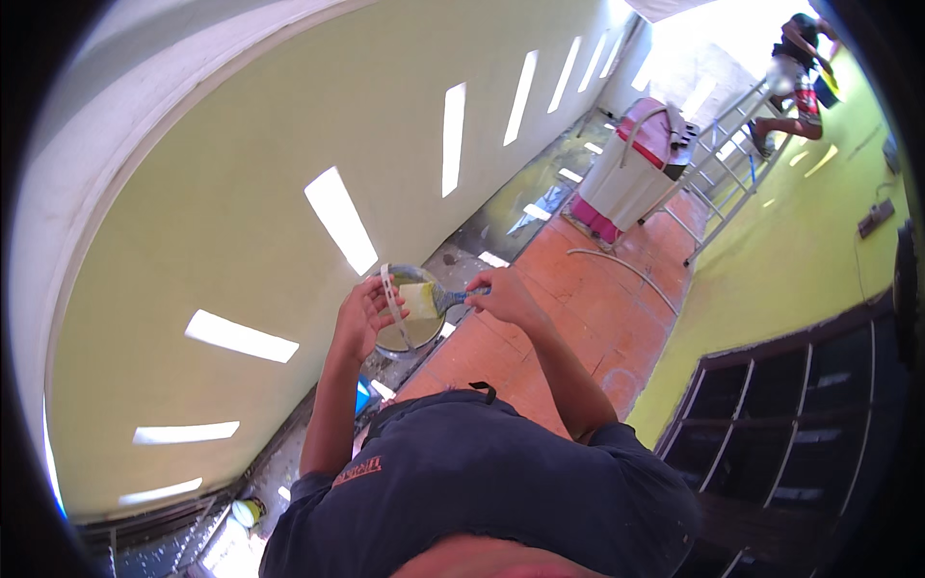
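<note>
You hold, in your right hand (503, 297), a flat paintbrush with a blue-grey handle and pale yellow bristles (418, 301). The grip is closed on the handle, and the brush lies roughly level, its bristles pointing to nine o'clock, over a round, grey-rimmed bucket (393, 354) just off the centre of view toward nine o'clock.

Your left hand (362, 316) is at the bucket's nine o'clock side, fingers spread and partly bent at the narrow white strap handle (391, 294), which arches across the bucket. Whether those fingers close on the strap cannot be determined.

An orange tiled floor (540, 337) runs from below the bucket toward two o'clock. On it, at two o'clock, stands a white-and-pink plastic appliance (617, 188); beyond it leans a metal ladder (701, 231), bearing a person (796, 72) in a dark top. A dark-framed, barred window (771, 424) lies at four o'clock. A yellow-green wall (241, 222) with bright light patches rises at ten o'clock.
</note>
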Demonstrator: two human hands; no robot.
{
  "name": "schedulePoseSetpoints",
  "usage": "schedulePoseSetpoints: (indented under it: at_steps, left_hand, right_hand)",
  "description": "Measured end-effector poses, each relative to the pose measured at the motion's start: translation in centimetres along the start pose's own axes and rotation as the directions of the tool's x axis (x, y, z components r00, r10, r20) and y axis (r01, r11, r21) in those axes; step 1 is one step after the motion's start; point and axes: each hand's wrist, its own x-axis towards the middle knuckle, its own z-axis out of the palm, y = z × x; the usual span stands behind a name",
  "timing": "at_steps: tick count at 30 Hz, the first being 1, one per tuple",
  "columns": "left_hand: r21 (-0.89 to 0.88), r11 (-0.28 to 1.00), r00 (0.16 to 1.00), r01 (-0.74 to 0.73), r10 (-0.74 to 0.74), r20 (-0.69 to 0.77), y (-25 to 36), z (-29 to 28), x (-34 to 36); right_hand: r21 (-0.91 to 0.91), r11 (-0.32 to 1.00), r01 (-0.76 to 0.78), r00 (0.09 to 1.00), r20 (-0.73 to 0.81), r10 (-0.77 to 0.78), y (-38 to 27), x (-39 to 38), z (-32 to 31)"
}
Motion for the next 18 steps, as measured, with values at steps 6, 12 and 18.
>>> schedulePoseSetpoints:
  at_steps: [6,12,18]
  left_hand:
    - [0.088,0.986,0.982,0.14,-0.149,0.115,-1.5,-1.8,1.3]
    - [0.13,0.966,0.95,0.224,-0.246,0.19,-2.1,-3.5,1.6]
    - [0.182,0.953,0.924,0.24,-0.282,0.257,-1.5,-5.3,0.2]
  right_hand:
    - [-0.109,0.972,-0.206,0.976,0.053,0.213,1.3,-3.7,1.5]
    - [0.0,0.964,-0.267,0.964,-0.017,0.267,0.8,-6.2,4.7]
    - [0.09,0.95,-0.298,0.941,-0.139,0.308,-0.5,-8.2,8.4]
